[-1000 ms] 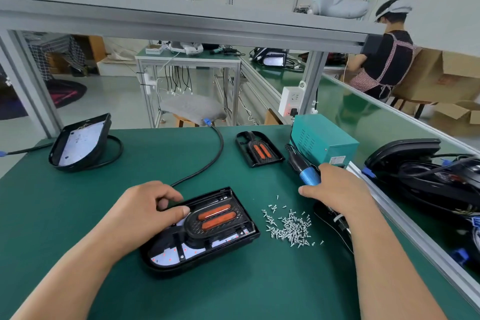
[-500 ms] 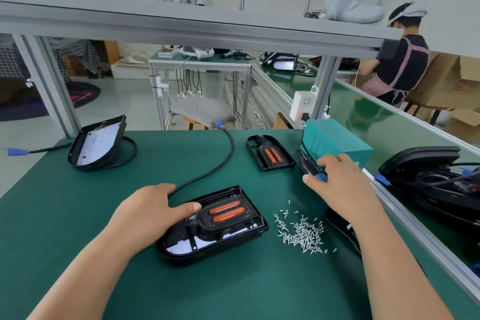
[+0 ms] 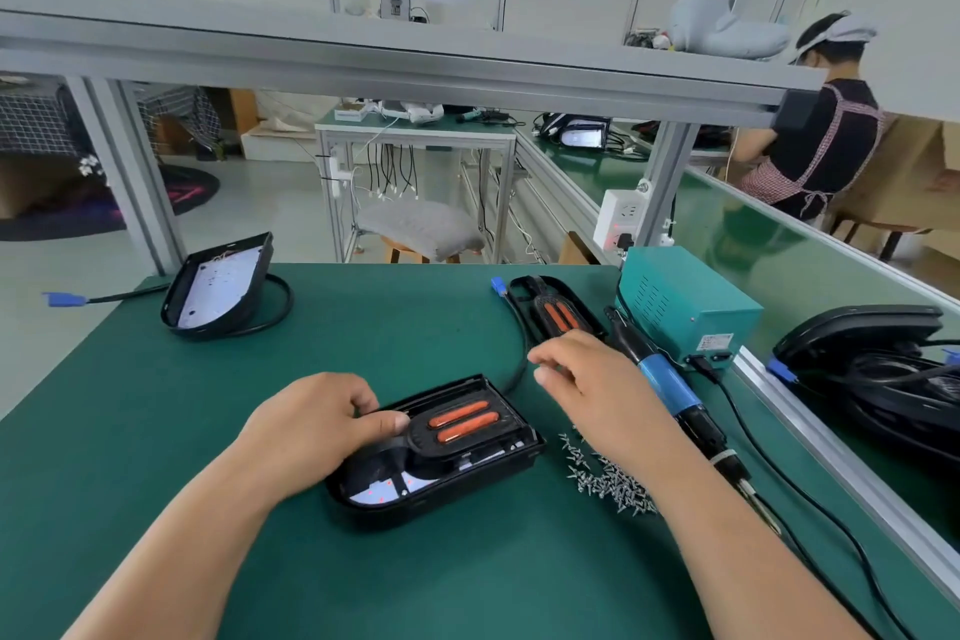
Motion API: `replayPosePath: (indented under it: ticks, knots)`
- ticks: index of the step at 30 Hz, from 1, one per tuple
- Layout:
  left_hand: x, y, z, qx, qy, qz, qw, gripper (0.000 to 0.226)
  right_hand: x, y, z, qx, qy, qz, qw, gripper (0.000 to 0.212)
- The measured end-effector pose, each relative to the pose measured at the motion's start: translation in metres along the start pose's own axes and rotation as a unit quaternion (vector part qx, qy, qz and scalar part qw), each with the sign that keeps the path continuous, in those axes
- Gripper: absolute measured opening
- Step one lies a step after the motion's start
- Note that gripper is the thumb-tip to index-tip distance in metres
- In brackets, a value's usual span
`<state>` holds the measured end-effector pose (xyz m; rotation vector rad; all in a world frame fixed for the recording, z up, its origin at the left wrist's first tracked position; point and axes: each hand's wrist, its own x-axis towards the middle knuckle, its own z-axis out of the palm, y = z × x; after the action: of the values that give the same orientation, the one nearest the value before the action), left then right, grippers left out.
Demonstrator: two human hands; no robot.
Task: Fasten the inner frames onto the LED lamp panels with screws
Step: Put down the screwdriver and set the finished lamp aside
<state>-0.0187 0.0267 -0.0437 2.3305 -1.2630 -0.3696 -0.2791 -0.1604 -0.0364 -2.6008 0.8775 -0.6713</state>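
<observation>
Black lamp panels [image 3: 467, 478] [image 3: 218, 291]: two on tabletop [image 3: 363, 327]
Inner frames [image 3: 462, 424] [image 3: 558, 314]: two, one grasped by your left hand [image 3: 317, 426]
Right hand [image 3: 597, 390]: released

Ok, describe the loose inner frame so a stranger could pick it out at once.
Find the green table, then the teal box at its far right. Just left of the box lies the loose frame, black with two orange strips. Unlike the near frame at the left hand, it sits on no lamp panel.
</observation>
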Motion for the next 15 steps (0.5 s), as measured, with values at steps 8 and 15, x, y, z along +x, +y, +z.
replayPosePath:
  ticks: [8,15]
  knots:
    - [-0.003,0.0,0.0,-0.01,0.001,0.024,1.0,0.051,0.027,-0.005,0.02,-0.145,-0.062,0.022,0.987,0.033]
    - [-0.004,-0.005,0.001,-0.066,-0.021,0.061,0.996,0.046,0.031,-0.011,0.028,-0.124,-0.097,0.065,0.985,0.033]
